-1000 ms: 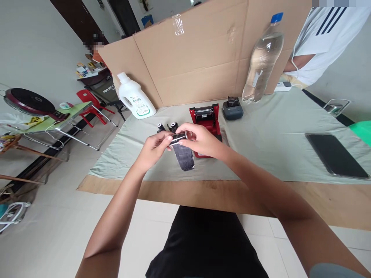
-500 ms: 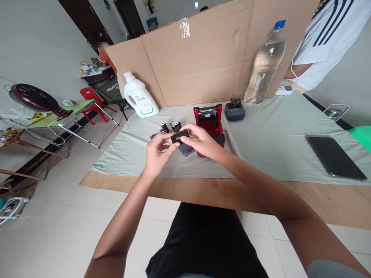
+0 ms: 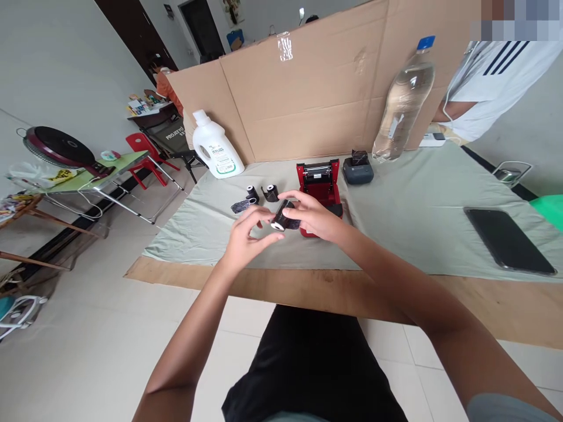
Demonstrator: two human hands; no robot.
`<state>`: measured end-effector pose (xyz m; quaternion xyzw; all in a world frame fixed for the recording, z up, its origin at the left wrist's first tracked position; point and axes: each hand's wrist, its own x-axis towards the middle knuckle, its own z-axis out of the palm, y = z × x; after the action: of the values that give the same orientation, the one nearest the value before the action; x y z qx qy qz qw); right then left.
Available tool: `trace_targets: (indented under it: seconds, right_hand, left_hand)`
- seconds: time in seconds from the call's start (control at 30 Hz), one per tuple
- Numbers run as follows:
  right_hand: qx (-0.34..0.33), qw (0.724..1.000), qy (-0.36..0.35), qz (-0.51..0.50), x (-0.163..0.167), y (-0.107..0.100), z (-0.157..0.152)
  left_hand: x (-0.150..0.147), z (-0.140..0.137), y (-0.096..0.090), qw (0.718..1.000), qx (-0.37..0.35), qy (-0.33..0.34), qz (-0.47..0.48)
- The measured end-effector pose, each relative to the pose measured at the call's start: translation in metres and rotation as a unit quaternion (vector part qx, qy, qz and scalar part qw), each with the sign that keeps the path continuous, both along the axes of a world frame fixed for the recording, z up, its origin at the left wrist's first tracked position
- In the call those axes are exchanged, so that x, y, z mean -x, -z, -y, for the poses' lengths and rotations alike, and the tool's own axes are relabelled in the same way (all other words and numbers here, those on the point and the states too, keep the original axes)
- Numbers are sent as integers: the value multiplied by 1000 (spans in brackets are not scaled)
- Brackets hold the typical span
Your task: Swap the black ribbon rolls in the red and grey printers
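Note:
A small black roll with a white core is pinched in my right hand, its white end tilted toward me. My left hand is just left of it, thumb and fingers apart, fingertips close to the roll. Behind my right hand stands a red printer with its lid raised; my hand hides part of its front. Two more black rolls stand farther back, one roll at the left and another roll with a loose end. A crumpled dark strip lies in front of the left one.
A dark grey small printer sits right of the red one. A white jug and a large water bottle stand before the cardboard screen. A phone lies at the right. Another person's white sleeve shows beyond.
The roll has turned from lying crosswise between both hands to having its white end toward me. My left fingers have come off it and spread; my right hand keeps hold.

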<state>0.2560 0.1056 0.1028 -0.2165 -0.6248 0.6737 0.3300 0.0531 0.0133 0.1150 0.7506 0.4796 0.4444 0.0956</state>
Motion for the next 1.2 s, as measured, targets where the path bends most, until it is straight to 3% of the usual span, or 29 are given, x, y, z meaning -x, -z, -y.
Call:
trace_targets:
  seconds: [0.13, 0.23, 0.37, 0.53, 0.7, 0.9, 1.03, 1.2]
  right_hand:
    - [-21, 995, -89, 41, -6, 1, -5]
    - [-8, 995, -96, 17, -3, 3, -2]
    - [22, 991, -129, -27, 4, 5, 3]
    - [-55, 996, -38, 64, 9, 5, 7]
    - [-58, 993, 1, 99, 10, 11, 4]
    - [-60, 994, 31, 87, 9, 9, 3]
    - [-132, 988, 45, 66, 12, 10, 11]
    - [-214, 972, 77, 58, 16, 11, 20]
  left_hand:
    - [10, 2, -16, 992, 41, 86, -85]
    - [13, 3, -16, 992, 76, 91, -50]
    - [17, 0, -7, 995, 70, 58, 41]
    - [18, -8, 5, 991, 33, 55, 119]
    - [21, -11, 9, 988, -35, 11, 151]
    - [29, 2, -4, 999, 11, -33, -10]
    - [22, 6, -14, 989, 33, -46, -139]
    - [3, 4, -16, 967, 6, -38, -251]
